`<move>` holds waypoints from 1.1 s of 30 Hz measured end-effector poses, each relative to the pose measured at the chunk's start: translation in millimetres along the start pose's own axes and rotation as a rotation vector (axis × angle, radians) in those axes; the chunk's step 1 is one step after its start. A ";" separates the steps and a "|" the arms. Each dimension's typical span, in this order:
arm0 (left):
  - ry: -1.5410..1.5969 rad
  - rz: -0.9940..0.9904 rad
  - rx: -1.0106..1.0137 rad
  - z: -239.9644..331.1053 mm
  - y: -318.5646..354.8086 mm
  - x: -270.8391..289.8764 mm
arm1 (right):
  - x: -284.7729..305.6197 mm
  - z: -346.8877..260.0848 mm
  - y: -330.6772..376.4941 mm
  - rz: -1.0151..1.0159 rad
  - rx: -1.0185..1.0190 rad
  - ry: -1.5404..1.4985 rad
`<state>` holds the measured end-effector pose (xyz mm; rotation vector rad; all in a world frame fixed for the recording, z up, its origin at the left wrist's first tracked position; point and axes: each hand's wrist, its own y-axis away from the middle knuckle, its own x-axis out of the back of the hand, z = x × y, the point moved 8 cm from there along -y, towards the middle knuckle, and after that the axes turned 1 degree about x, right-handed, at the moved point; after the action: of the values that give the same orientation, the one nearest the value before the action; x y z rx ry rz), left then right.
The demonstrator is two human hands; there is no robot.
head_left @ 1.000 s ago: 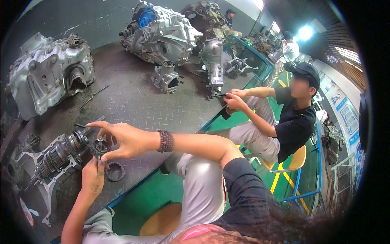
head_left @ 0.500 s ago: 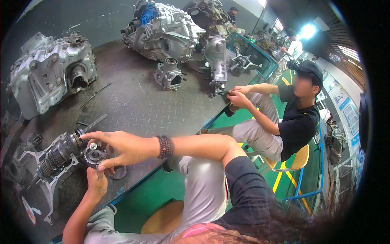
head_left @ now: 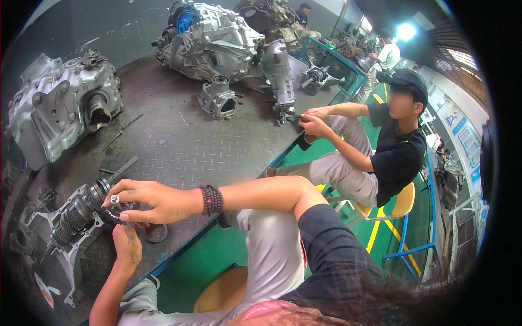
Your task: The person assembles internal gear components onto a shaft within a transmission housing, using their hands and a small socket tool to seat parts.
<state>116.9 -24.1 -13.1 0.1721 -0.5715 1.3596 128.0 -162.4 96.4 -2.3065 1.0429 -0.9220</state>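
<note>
At the lower left a toothed metal gear (head_left: 113, 213) with a small bright knob on top is held over the metal bench. My right hand (head_left: 155, 202), wearing a dark bead bracelet (head_left: 212, 200), reaches over from the right, its fingers and thumb curled around the gear. From below, my left hand (head_left: 126, 243) grips the gear's lower side; its fingertips are mostly hidden. Just left of the hands lies a gear shaft assembly (head_left: 73, 221) in an open silver housing (head_left: 69, 271). A flat toothed ring (head_left: 156, 233) rests on the bench below my right wrist.
A large silver gearbox case (head_left: 62, 108) stands at the left, with a thin rod (head_left: 123, 131) near it. More housings (head_left: 215, 46) stand at the far side, a small casting (head_left: 218, 98) before them. Across the bench corner a seated person (head_left: 399, 146) works with both hands.
My right hand's spread fingers have closed in around the gear, covering more of it. The gear has shifted slightly left. The whole view has moved a little.
</note>
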 end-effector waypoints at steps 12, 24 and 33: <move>-0.038 0.214 -0.051 4.3 1.9 10.3 | -8.7 48.0 7.8 0.088 -0.214 -0.281; -0.106 0.180 -0.331 54.1 -2.7 8.5 | -42.1 82.9 39.1 -0.131 -0.743 -0.718; -0.117 0.001 -0.232 51.5 -3.5 4.4 | -49.8 81.8 37.2 -0.099 -0.741 -0.715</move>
<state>105.9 -43.5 33.6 0.0630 -0.8228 1.2794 144.8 -136.9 -1.7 -2.9215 1.0338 0.3694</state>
